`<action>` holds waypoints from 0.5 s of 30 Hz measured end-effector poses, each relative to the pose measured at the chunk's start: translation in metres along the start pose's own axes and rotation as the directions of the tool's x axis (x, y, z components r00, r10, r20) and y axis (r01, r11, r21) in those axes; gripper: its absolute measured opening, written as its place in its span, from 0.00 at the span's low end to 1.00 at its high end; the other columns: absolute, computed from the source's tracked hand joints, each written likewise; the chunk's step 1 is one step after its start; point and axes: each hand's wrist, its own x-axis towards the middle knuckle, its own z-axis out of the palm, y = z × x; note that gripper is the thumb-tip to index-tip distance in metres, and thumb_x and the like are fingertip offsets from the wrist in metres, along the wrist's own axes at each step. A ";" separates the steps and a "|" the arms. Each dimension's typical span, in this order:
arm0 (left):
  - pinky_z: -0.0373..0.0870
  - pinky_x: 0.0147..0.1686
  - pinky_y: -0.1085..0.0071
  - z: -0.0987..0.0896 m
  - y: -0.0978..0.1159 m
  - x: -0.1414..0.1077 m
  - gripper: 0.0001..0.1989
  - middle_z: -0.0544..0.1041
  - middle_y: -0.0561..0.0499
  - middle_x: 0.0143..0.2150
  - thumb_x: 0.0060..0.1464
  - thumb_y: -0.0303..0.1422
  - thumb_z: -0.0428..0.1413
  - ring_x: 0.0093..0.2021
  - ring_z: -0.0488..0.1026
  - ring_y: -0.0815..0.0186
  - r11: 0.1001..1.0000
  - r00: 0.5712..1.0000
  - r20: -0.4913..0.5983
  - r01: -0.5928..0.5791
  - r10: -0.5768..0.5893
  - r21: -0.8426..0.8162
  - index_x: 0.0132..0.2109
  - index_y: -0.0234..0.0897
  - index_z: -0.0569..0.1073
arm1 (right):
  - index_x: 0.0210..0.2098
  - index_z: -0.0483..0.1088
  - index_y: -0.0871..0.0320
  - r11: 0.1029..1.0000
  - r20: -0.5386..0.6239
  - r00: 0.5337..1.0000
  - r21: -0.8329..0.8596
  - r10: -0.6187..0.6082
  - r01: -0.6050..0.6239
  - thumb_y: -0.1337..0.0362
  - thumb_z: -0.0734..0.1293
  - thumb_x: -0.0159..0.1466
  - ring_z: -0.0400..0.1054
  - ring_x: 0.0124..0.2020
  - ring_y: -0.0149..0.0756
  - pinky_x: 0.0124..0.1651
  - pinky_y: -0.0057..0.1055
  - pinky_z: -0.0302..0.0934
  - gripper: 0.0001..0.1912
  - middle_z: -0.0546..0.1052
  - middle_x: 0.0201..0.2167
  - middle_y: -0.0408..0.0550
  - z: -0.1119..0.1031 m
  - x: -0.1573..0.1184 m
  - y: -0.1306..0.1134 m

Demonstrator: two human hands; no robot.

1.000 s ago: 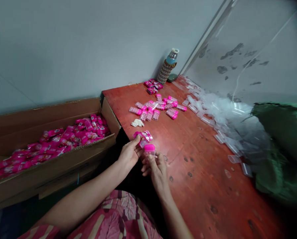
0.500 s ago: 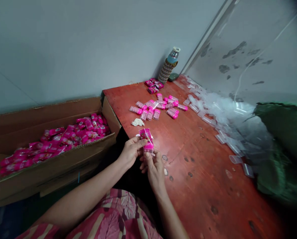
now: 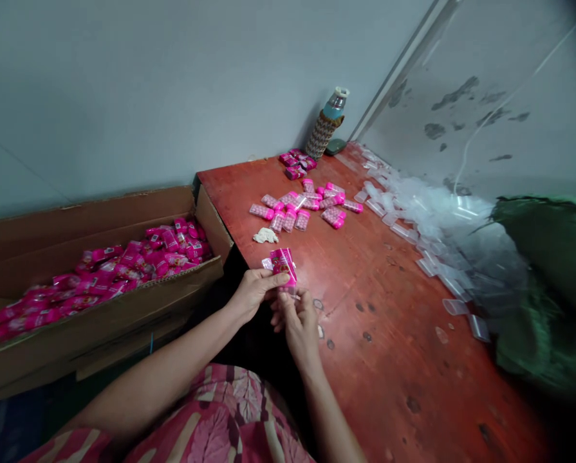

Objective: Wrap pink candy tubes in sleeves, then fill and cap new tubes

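Between both hands, over the table's near left edge, is a small clear candy box inside a glossy pink printed sleeve (image 3: 283, 262). My left hand (image 3: 255, 290) pinches the sleeve's side with its thumb on the front. My right hand (image 3: 297, 321) is closed on the lower end, thumb up against it; its other fingers are curled and partly hidden. Just beyond lie a crumpled white scrap (image 3: 265, 235) and a loose group of clear boxes of pink candy balls with pink caps (image 3: 289, 220).
Left of the table, a long cardboard box (image 3: 138, 292) holds many pink wrapped packs (image 3: 123, 270). A stack of pink sleeves (image 3: 297, 163) and a bottle in a knitted cover (image 3: 323, 134) stand at the back. Empty clear boxes (image 3: 432, 225) spill from a green sack (image 3: 543, 302) on the right.
The pink sleeve now covers more of the candy box; the bright pink cap seen below the print before is covered. Both hands keep nearly the same place.
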 end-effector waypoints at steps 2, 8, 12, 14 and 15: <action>0.60 0.14 0.76 0.001 -0.003 -0.001 0.13 0.69 0.53 0.16 0.39 0.36 0.63 0.14 0.64 0.73 0.999 1.000 -0.011 0.009 -0.009 -0.031 0.24 0.29 0.70 | 0.38 0.59 0.56 0.984 -0.077 0.994 -0.170 -0.072 0.058 0.54 0.62 0.60 0.62 0.16 0.26 0.16 0.21 0.57 0.14 0.68 0.20 0.38 0.000 0.001 0.001; 0.55 0.13 0.77 -0.001 -0.002 -0.001 0.15 0.68 0.53 0.15 0.39 0.38 0.62 0.12 0.61 0.74 0.998 0.999 0.034 0.041 -0.039 -0.057 0.23 0.30 0.70 | 0.35 0.60 0.56 0.996 0.071 0.997 0.080 0.038 -0.043 0.52 0.61 0.60 0.58 0.13 0.24 0.13 0.20 0.53 0.14 0.68 0.19 0.38 -0.001 0.006 0.000; 0.56 0.14 0.72 -0.003 0.004 -0.006 0.17 0.65 0.54 0.13 0.35 0.42 0.62 0.12 0.60 0.71 0.994 0.989 0.101 0.107 -0.104 -0.022 0.21 0.31 0.70 | 0.31 0.63 0.57 0.985 0.137 0.982 0.098 0.128 -0.142 0.49 0.61 0.58 0.56 0.12 0.25 0.12 0.23 0.51 0.16 0.70 0.20 0.43 -0.006 0.000 -0.002; 0.55 0.16 0.70 -0.004 0.003 -0.008 0.19 0.64 0.53 0.14 0.30 0.46 0.63 0.14 0.60 0.69 0.989 0.989 0.040 0.139 -0.141 0.053 0.21 0.32 0.71 | 0.33 0.65 0.55 0.986 0.058 0.992 -0.131 0.113 -0.105 0.49 0.63 0.56 0.62 0.17 0.31 0.15 0.27 0.57 0.16 0.70 0.20 0.45 -0.004 0.005 0.004; 0.54 0.18 0.71 -0.006 0.000 -0.007 0.19 0.66 0.53 0.16 0.24 0.44 0.65 0.16 0.60 0.71 0.990 0.992 -0.087 0.103 -0.095 0.093 0.20 0.33 0.72 | 0.36 0.66 0.54 0.967 0.085 0.993 -0.245 0.087 -0.064 0.49 0.63 0.56 0.65 0.20 0.34 0.17 0.30 0.60 0.16 0.71 0.22 0.47 0.003 0.011 0.009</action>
